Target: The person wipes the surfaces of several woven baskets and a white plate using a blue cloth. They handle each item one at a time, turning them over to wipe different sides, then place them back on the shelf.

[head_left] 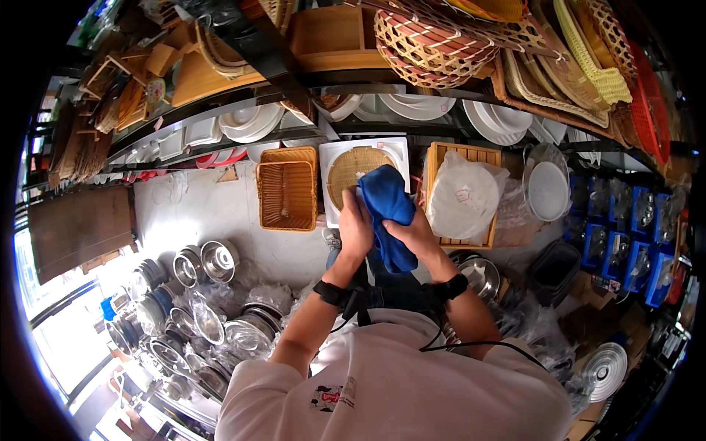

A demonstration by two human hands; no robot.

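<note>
Both hands grip a bunched blue cloth (389, 204) in front of my body. My left hand (356, 226) has its left side, the fingers partly hidden behind the cloth. On the other side, my right hand (411, 234) pinches it with the thumb across the front. Beyond the cloth lies a round woven bamboo tray (350, 168), resting in a white rectangular tray (401, 151). The cloth hides part of both; whether it touches them I cannot tell.
Left stands a brown wicker basket (287, 193); right, a wooden slatted crate (436, 160) carries a plastic-wrapped round item (463, 193). Shelves of white dishes (248, 124) and woven baskets (436, 49) rise ahead. Metal bowls (219, 262) crowd the left floor, blue bins (629, 242) the right.
</note>
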